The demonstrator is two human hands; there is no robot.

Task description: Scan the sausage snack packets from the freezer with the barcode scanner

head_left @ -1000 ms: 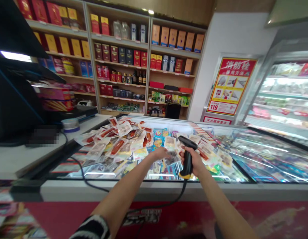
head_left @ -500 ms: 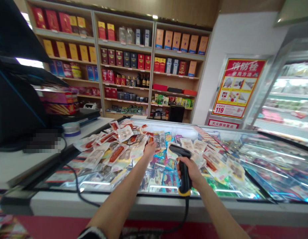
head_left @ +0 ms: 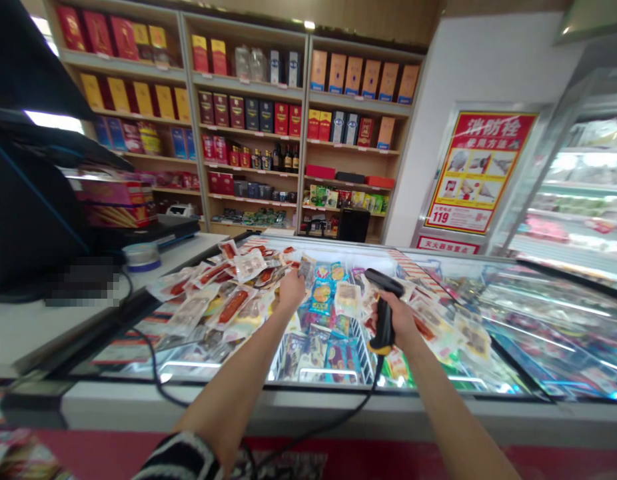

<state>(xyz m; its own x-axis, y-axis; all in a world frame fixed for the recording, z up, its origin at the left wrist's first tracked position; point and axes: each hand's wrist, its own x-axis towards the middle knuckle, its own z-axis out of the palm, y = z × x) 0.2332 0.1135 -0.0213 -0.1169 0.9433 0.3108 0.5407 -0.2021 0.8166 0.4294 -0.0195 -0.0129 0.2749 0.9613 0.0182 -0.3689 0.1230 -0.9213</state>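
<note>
My right hand (head_left: 399, 317) is wrapped round the handle of a black and yellow barcode scanner (head_left: 383, 313), whose head points left above the glass. A cable hangs from the scanner's lower end. My left hand (head_left: 292, 290) reaches forward at the right edge of a pile of clear food packets. Its fingers are closed on a small greyish vacuum packet (head_left: 306, 267). Left of it lie sealed sausage packets (head_left: 234, 307), some overlapping. Between my hands, a pale packet (head_left: 347, 298) rests on the glass. More sausage packets (head_left: 428, 323) lie right of the scanner.
Under the packets is a glass-topped freezer (head_left: 338, 393) with bright bagged goods inside. A white counter (head_left: 33, 340) with a tape roll (head_left: 142, 257) and dark screen equipment stands left. Shelves of boxes (head_left: 248, 113) line the back. The scanner cable (head_left: 318, 430) loops along the front edge.
The scanner in my right hand has moved right and slightly up, with its head turned. My left hand has shifted slightly left with a greyish packet, uncovering bright bags under the glass.
</note>
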